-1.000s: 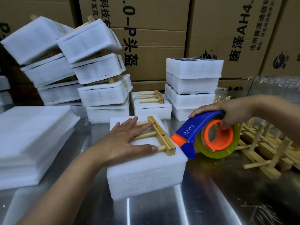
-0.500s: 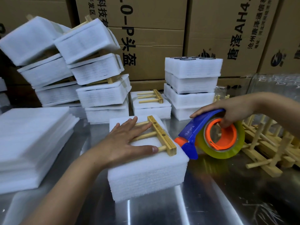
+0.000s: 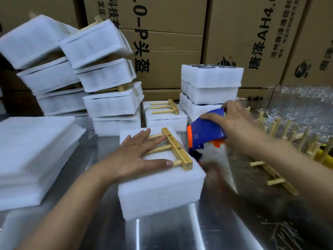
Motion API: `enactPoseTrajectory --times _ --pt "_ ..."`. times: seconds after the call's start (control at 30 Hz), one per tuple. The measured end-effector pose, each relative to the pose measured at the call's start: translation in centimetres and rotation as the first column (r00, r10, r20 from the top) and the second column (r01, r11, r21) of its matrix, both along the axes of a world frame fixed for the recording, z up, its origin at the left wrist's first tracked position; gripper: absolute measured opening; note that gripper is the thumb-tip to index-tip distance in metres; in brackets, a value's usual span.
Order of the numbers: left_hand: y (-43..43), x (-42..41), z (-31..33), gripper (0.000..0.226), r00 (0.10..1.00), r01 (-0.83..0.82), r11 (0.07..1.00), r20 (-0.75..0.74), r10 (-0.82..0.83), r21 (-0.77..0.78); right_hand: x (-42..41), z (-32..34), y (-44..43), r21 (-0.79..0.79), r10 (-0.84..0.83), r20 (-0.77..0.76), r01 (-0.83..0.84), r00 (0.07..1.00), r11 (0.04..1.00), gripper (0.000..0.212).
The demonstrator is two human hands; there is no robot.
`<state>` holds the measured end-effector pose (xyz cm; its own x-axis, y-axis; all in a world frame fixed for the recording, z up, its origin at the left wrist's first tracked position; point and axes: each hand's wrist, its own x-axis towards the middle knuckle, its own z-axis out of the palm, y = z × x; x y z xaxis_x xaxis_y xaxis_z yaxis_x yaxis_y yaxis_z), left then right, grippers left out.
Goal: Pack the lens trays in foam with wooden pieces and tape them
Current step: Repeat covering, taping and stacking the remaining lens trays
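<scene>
L grip (image 3: 137, 156) lay spread flat, fingers straight, pressing down on the dowels of the wooden piece (image 3: 177, 148); thumb tip touched the nearest dowel. That piece sat on top of the foam block (image 3: 158, 192) directly under the grip, w/ its crossbar along the block's R edge and dowels pointing L under the fingers. R grip (image 3: 232, 127), blurred, was curled round the blue & orange tape dispenser (image 3: 205, 136), held in the air just R of the crossbar, orange nose tilted down toward the block's R side. The tape roll was too blurred to make out. The block stood on the shiny metal surface (image 3: 180, 231). Just beyond the L grip sat a second foam block (image 3: 165, 121) w/ a second wooden piece (image 3: 167, 107) on top. Beyond the R grip stood a stack of foam lens trays (image 3: 210, 83), dark rims showing on the top one. Well L of the L grip was a pile of flat foam sheets (image 3: 32, 156), and beyond that, leaning stacks of foam packs (image 3: 108, 78) w/ bits of wood showing. R of the R grip lay loose wooden pieces (image 3: 275, 175) and a clear plastic bag (image 3: 302, 101). Cardboard boxes (image 3: 171, 42) stood at the back.
</scene>
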<state>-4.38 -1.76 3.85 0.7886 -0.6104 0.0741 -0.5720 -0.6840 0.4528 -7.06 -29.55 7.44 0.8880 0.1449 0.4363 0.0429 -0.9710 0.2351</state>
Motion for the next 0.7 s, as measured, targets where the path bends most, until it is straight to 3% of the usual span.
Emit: enactPoseTrajectory --times 0.13,0.23,0.47,0.53,0.63,0.7 --pt "0.1 0.2 -0.1 0.075 1.000 0.005 1.000 0.011 -0.005 0.015 -2.8 -4.9 0.5 0.256 -0.027 0.008 0.025 1.000 0.966 0.088" --pt "0.0 0.3 -0.1 0.074 1.000 0.004 1.000 0.013 -0.004 0.025 -4.7 -7.2 1.0 0.362 0.044 0.076 -0.069 0.996 0.930 0.082" --pt "0.1 0.2 -0.2 0.070 1.000 0.006 1.000 0.016 -0.007 0.027 -5.4 -8.0 1.7 0.349 0.129 0.086 -0.152 0.988 0.925 0.036" --pt "0.1 0.2 -0.1 0.070 1.000 0.003 1.000 0.015 -0.003 0.023 -5.4 -7.3 1.6 0.398 0.148 0.102 -0.176 0.984 0.900 0.034" --pt "0.1 0.2 -0.1 0.070 1.000 0.002 1.000 0.012 -0.003 0.028 -5.4 -5.8 2.1 0.279 0.160 0.206 -0.214 0.965 0.936 0.032" --pt "0.1 0.1 0.0 0.071 1.000 0.000 1.000 0.009 0.000 0.031 -5.2 -4.4 3.2 0.345 0.232 0.300 -0.332 0.925 0.878 0.037"
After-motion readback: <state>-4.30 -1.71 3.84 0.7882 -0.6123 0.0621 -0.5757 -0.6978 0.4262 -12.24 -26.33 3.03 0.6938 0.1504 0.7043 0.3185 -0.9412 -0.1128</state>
